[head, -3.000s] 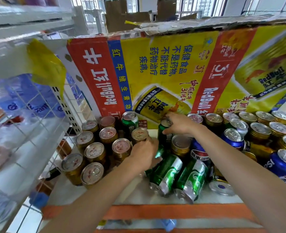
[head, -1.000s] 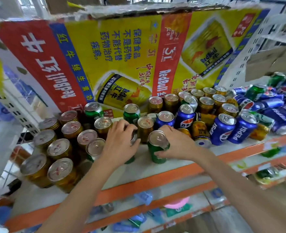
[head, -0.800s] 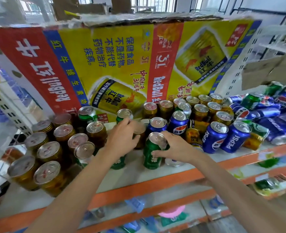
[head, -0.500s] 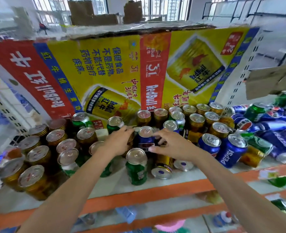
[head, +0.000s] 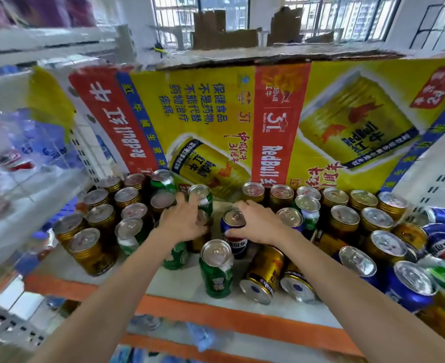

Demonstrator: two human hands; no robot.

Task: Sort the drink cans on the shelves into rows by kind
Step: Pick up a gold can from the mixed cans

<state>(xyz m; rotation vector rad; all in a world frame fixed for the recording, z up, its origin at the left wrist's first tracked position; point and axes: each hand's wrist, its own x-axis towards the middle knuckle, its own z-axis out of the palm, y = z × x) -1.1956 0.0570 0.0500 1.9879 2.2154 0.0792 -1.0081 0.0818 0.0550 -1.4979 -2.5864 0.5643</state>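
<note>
Right now my right hand (head: 255, 222) curls its fingers round an upright blue Pepsi can (head: 235, 231) mid-shelf (head: 190, 307). My left hand (head: 182, 221) rests on can tops beside it, fingers spread, touching a green can (head: 201, 196).

I see gold ribbed cans (head: 91, 251), a green can with white markings (head: 216, 271), a blue Pepsi can (head: 235, 233), an orange-edged shelf (head: 216, 314), a yellow-and-red printed carton (head: 242, 127)

I'm seeing barred windows (head: 216, 11) up ahead pouring in daylight, cardboard boxes (head: 224, 32) stacked beneath them, white perforated shelf uprights (head: 85, 155) either side, an orange-edged shelf (head: 216, 313) below.
</note>
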